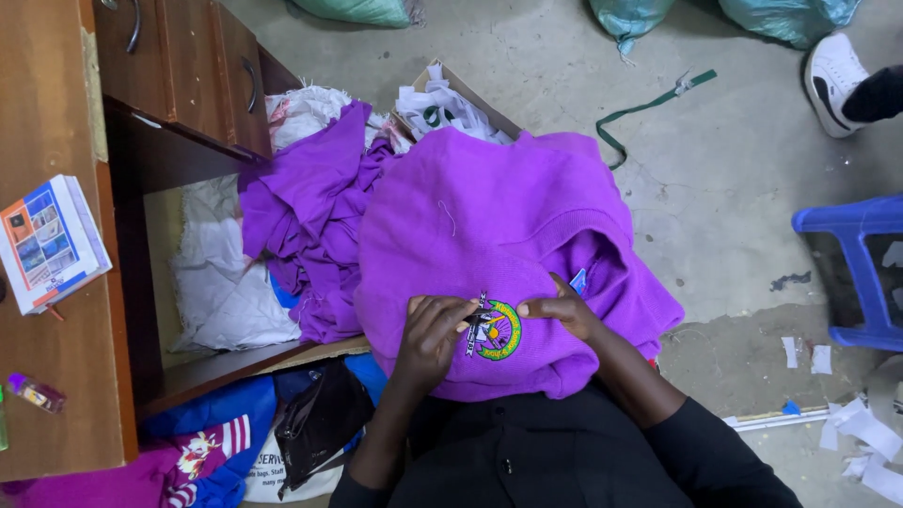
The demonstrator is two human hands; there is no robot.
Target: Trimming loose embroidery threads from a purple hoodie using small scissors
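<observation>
A purple sweater (489, 235) lies spread over my lap, with a round green and yellow embroidered badge (499, 331) facing up. My left hand (435, 329) has its fingers curled on the badge's left edge and holds a small dark tool, maybe scissors or a thread cutter, against it. My right hand (564, 309) presses the fabric flat just right of the badge, fingertips touching its rim. A small blue label (578, 280) shows at the sweater's neckline.
More purple garments (310, 207) and white cloth (221, 282) fill an open wooden desk compartment (188, 132) on the left. A booklet (49, 243) lies on the desk top. A blue plastic stool (861, 273), another person's white shoe (832, 80) and paper scraps sit right.
</observation>
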